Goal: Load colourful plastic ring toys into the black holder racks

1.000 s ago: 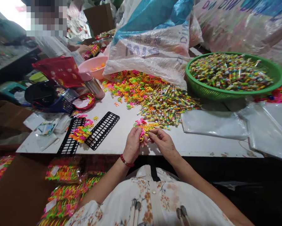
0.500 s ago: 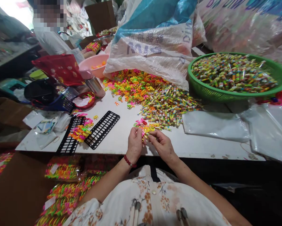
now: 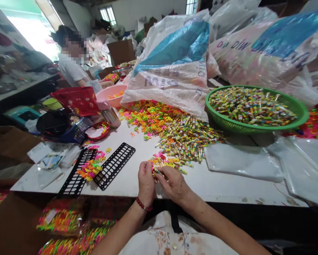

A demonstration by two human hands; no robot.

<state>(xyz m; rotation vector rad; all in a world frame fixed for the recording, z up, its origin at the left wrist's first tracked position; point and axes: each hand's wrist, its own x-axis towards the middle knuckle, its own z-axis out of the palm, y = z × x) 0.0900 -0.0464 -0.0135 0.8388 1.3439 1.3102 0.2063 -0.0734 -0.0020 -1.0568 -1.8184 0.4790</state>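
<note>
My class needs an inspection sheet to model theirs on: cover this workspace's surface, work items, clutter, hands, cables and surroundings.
Surface: white table, small marks near its front edge.
Work items: heaps of bright plastic pieces and small tubes meet; more tubes fill a green basket; two black slotted trays lie at left.
Clutter: red bag and bottle at left; clear bags at right.
Hands: right hand pinches a small tube; left hand is beside it, its grip partly hidden.
Cables: nothing seen.
Surroundings: large sacks behind; another person at back left.
</note>
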